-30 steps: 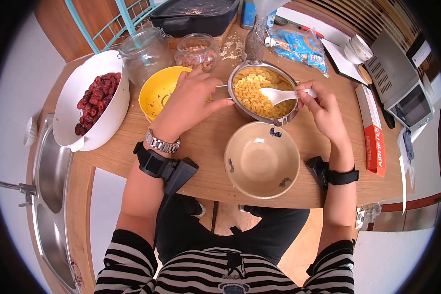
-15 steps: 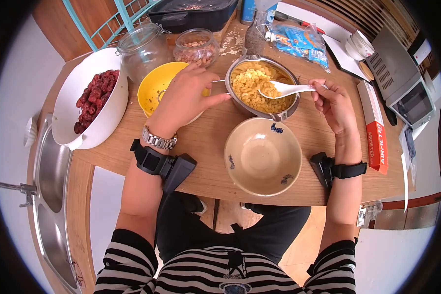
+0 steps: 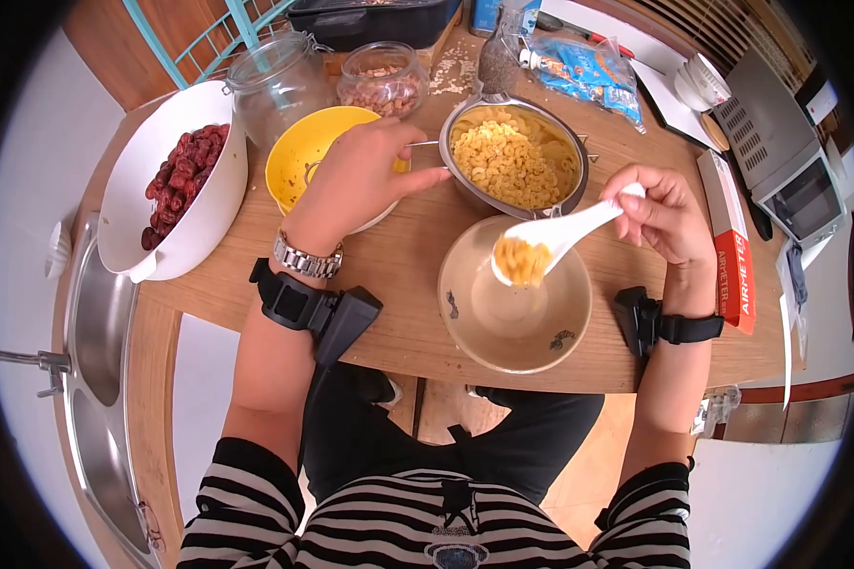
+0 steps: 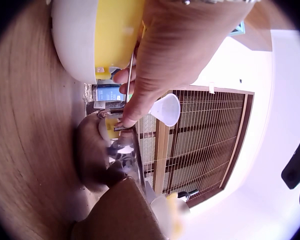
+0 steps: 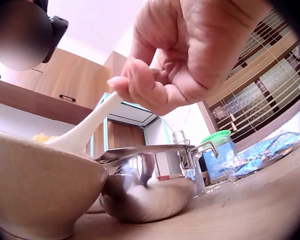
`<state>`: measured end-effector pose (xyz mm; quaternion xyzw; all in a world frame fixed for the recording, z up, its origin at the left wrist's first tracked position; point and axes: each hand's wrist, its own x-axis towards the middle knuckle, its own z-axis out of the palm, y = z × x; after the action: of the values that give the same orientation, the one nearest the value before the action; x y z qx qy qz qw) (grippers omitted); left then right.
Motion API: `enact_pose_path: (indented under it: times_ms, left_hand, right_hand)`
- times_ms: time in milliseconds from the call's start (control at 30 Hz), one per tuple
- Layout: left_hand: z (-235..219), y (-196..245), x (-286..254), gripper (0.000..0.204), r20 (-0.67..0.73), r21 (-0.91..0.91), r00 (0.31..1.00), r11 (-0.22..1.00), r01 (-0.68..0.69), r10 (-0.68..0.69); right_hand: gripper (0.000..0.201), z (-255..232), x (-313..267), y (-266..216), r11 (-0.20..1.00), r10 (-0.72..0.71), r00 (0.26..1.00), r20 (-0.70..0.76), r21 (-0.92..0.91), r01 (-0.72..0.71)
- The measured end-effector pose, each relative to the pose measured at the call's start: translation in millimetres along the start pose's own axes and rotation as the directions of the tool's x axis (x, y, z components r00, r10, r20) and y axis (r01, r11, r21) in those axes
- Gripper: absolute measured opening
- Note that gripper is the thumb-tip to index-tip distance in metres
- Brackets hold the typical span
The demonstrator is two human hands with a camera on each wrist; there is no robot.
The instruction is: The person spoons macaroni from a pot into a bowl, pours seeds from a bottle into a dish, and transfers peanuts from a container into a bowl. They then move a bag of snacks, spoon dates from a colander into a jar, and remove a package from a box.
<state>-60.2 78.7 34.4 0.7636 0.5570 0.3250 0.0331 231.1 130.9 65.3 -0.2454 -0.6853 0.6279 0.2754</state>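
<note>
In the head view my right hand pinches the handle end of a white soup spoon, its bowl full of elbow macaroni. The spoon hangs over a beige ceramic bowl, tilted down to the left. Behind that bowl is a steel pot, largely filled with macaroni. My left hand grips the pot's wire handle, thumb at the rim. A yellow bowl sits beneath that hand, partly hidden by it.
Dates lie in a white basin at the left, beside a glass jar. A nut jar, a seed-filled bottle and blue packets stand behind. An orange-white box lies right.
My right hand has lifted the spoon with macaroni out of the steel pot and brought it toward me, over the beige bowl. My left hand stays at the pot's handle.
</note>
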Motion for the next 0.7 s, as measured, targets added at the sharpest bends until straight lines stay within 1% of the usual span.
enact_pose_path:
  times_ms: [33, 67, 133, 167, 200, 267, 300, 333, 367, 400, 433, 467, 500, 533, 600, 633, 667, 700]
  left_hand:
    - [-0.8, 0.7, 0.2, 0.037, 0.025, 0.006, 0.999, 1.000, 0.029, -0.029]
    - [-1.1, 0.9, 0.2, 0.037, 0.025, 0.006, 0.999, 1.000, 0.031, -0.031]
    - [-1.5, 1.4, 0.4, 0.037, 0.032, 0.003, 0.999, 1.000, 0.025, -0.025]
    - [-2.0, 1.9, 0.5, 0.037, 0.033, 0.003, 0.999, 1.000, 0.026, -0.026]
    - [-2.5, 2.6, 0.6, 0.037, 0.041, 0.006, 0.999, 0.999, 0.032, -0.032]
    - [-1.6, 2.0, 0.5, 0.037, 0.048, 0.007, 0.998, 0.999, 0.039, -0.039]
    - [0.2, 0.2, 0.0, 0.036, 0.018, 0.001, 1.000, 1.000, 0.008, -0.008]
    - [0.9, -0.9, -0.1, 0.036, -0.012, -0.004, 1.000, 1.000, -0.022, 0.022]
    - [0.8, -1.2, -0.1, 0.036, -0.013, -0.004, 1.000, 1.000, -0.021, 0.021]
    - [0.7, -1.3, 0.1, 0.036, -0.007, -0.003, 1.000, 1.000, -0.019, 0.019]
    - [0.6, -1.1, 0.3, 0.037, -0.001, -0.002, 1.000, 1.000, -0.017, 0.017]
    - [0.1, -0.5, 0.3, 0.037, -0.002, -0.002, 1.000, 1.000, -0.015, 0.015]
    - [-0.8, 0.4, 0.4, 0.037, 0.017, -0.006, 1.000, 1.000, 0.001, -0.001]
    - [-1.3, 0.9, 0.4, 0.037, 0.036, -0.010, 0.999, 1.000, 0.017, -0.016]
    - [-0.8, 0.8, -0.3, 0.038, 0.035, -0.018, 0.999, 1.000, 0.023, -0.023]
    - [-0.9, 0.5, 0.2, 0.038, 0.032, -0.022, 0.999, 0.999, 0.029, -0.028]
    - [-0.6, 0.1, 0.0, 0.038, 0.032, -0.023, 0.999, 0.999, 0.029, -0.029]
    - [-0.4, -0.3, 0.2, 0.038, 0.039, -0.024, 0.999, 0.999, 0.028, -0.027]
  right_hand:
    - [0.012, 2.5, -1.8, -2.7, 0.997, 0.032, 0.999, 0.020, -0.066, -0.031]
    - [0.012, 3.7, -2.5, -2.2, 0.997, 0.034, 0.999, 0.021, -0.065, -0.032]
    - [0.013, 5.3, -3.3, -1.3, 0.961, 0.054, 0.995, 0.078, -0.274, -0.030]
    - [0.016, 6.6, -3.6, -3.5, 0.959, 0.087, 0.993, 0.079, -0.276, -0.062]
    - [0.016, 5.5, -4.3, -2.8, 0.959, 0.088, 0.993, 0.080, -0.276, -0.063]
    - [0.018, 0.8, -7.0, -1.4, 0.941, 0.074, 0.992, 0.104, -0.336, -0.035]
    - [0.018, -0.9, -8.7, -2.7, 0.941, 0.075, 0.992, 0.105, -0.337, -0.035]
    - [0.018, -2.4, -10.5, -5.1, 0.931, 0.018, 0.997, 0.069, -0.365, 0.008]
    - [0.019, -2.9, -11.2, -6.4, 0.918, -0.040, 0.999, 0.034, -0.394, 0.050]
    - [0.019, -2.8, -10.1, -6.0, 0.918, -0.039, 0.999, 0.035, -0.394, 0.050]
    - [0.019, -3.4, -7.7, -4.7, 0.922, -0.137, 0.987, -0.084, -0.376, 0.096]
    - [0.019, -4.2, -5.0, -3.2, 0.921, -0.228, 0.952, -0.204, -0.363, 0.143]
    - [0.018, -4.3, -0.4, -1.1, 0.913, -0.269, 0.929, -0.255, -0.374, 0.162]
    - [0.018, -4.9, 3.6, 2.2, 0.913, -0.269, 0.929, -0.255, -0.375, 0.161]
    - [0.017, -4.8, 9.3, 7.4, 0.874, -0.331, 0.875, -0.355, -0.465, 0.142]
    - [0.015, -1.3, 11.3, 7.3, 0.832, -0.319, 0.873, -0.370, -0.551, 0.070]
    - [0.015, 2.2, 14.1, 9.4, 0.832, -0.318, 0.873, -0.370, -0.551, 0.069]
    - [0.015, 5.4, 17.8, 11.9, 0.760, -0.371, 0.859, -0.352, -0.647, 0.063]
